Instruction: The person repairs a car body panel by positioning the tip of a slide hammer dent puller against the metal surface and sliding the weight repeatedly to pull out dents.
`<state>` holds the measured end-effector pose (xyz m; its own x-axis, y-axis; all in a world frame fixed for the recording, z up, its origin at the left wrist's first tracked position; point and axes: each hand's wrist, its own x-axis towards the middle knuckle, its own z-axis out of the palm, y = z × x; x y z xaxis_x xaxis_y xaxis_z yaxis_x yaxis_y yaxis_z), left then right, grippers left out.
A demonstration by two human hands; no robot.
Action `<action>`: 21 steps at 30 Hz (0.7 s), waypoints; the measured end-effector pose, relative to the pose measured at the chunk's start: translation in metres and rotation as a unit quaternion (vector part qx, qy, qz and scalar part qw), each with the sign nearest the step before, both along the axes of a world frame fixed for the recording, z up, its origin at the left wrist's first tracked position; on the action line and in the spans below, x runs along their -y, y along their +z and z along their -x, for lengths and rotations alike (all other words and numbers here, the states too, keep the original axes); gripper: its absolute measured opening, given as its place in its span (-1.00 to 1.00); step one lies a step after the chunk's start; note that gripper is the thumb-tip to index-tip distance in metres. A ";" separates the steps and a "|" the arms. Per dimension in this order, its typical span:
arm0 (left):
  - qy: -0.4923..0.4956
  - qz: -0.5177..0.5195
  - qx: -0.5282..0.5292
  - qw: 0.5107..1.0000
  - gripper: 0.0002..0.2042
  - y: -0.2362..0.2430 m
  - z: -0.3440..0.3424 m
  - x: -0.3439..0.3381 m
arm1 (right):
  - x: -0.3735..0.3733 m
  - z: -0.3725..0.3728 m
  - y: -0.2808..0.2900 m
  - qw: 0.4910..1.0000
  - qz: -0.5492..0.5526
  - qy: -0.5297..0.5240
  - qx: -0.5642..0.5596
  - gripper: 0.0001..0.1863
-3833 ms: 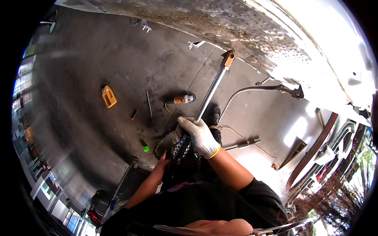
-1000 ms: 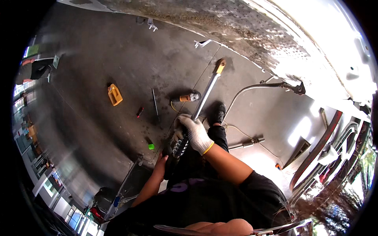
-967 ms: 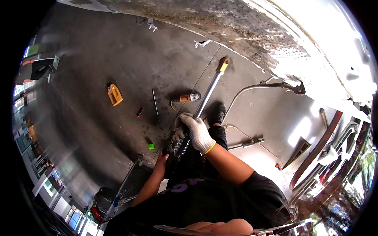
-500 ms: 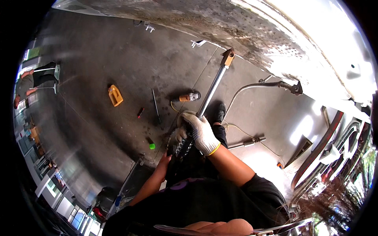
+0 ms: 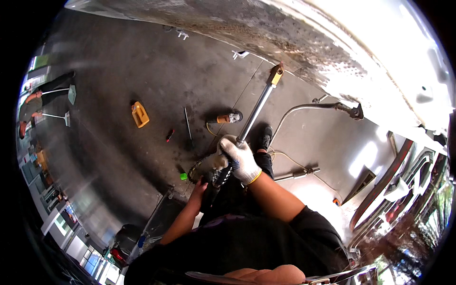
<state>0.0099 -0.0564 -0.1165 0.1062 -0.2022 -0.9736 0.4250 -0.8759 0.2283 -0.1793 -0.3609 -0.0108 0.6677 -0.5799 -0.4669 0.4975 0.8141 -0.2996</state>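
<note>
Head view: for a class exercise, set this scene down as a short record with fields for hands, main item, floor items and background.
Right hand: in a white glove with a yellow cuff, gripping a silver rod
Left hand: lower and partly hidden; its grip cannot be told
Rod's far end: yellow head by the edge of a large grimy panel; contact unclear
Floor items: yellow container, orange power tool, small green item
Background: another person, far left, with long-handled tools

floor (image 5: pixel 156 71): grey, seamed | sunlit patch (image 5: pixel 365 159): right | windows (image 5: pixel 92 262): lower left
</note>
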 end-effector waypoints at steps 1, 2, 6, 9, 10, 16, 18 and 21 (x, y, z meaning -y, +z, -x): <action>-0.001 0.000 -0.009 1.000 -0.25 0.011 0.011 0.015 | 0.000 0.014 -0.006 0.999 -0.016 0.028 -0.030 -0.71; -0.061 -0.034 -0.073 0.995 -0.28 0.031 0.027 0.055 | 0.009 0.032 -0.018 0.986 -0.027 0.054 -0.154 -0.64; -0.070 -0.067 -0.081 0.992 -0.43 0.054 0.031 0.064 | 0.115 0.045 0.029 0.974 -0.065 -0.007 -0.218 -0.66; -0.062 -0.045 -0.076 0.994 -0.39 0.087 0.025 0.081 | 0.117 0.042 0.040 0.963 0.077 -0.135 -0.218 -0.63; -0.051 -0.026 -0.074 0.996 -0.39 0.086 0.022 0.081 | 0.060 0.038 0.003 0.961 0.177 -0.061 -0.202 -0.67; 0.004 -0.006 0.004 1.000 -0.38 0.084 0.022 -0.092 | -0.215 0.000 -0.059 0.960 -0.032 0.208 -0.187 -0.73; 0.008 -0.021 0.017 1.000 -0.37 0.089 0.021 -0.098 | -0.204 0.009 -0.054 0.966 -0.089 0.186 -0.156 -0.72; 0.020 -0.008 0.026 0.999 -0.37 0.069 0.025 -0.074 | -0.135 0.008 -0.062 0.971 -0.143 0.084 -0.174 -0.68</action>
<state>-0.0148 0.0177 -0.0478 0.1644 -0.1802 -0.9698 0.4482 -0.8621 0.2362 -0.1878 -0.2261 -0.0724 0.5142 -0.2896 -0.8073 0.2604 0.9496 -0.1748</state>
